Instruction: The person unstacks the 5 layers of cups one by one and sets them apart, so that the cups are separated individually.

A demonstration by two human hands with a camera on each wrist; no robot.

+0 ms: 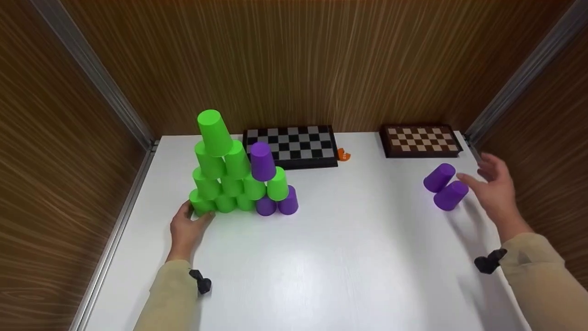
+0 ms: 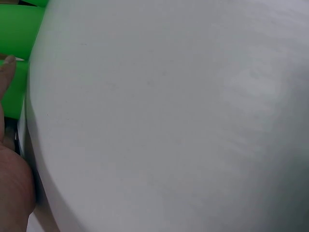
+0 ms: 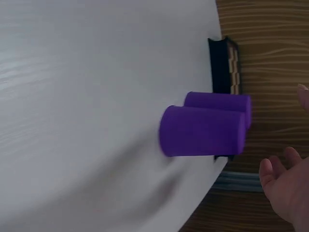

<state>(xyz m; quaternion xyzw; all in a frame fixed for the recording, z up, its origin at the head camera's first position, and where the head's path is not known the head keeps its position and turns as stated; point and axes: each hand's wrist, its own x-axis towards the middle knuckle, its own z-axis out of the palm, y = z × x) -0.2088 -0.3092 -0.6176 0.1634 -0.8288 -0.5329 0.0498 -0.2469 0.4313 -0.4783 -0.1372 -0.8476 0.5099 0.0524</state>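
Observation:
On the left of the table stands a stacked pyramid of upside-down cups, green ones with a few purple ones at its right side. My left hand [image 1: 187,230] holds the leftmost green cup [image 1: 200,202] of the bottom row, thumb in front and fingers at its far side. In the left wrist view that hand [image 2: 14,179] shows only in part, beside green cups [image 2: 17,31]. Two upside-down purple cups [image 1: 439,178] [image 1: 450,196] stand close together at the right. Beside and above them hovers my right hand [image 1: 497,193], fingers spread and holding nothing.
A black-and-grey checkered board [image 1: 294,145] lies at the back, partly behind the pyramid. Next to it is a small orange piece [image 1: 343,155]. A brown checkered box [image 1: 421,141] stands at the back right. Wood-grain panels [image 1: 312,64] enclose the white table [image 1: 340,257].

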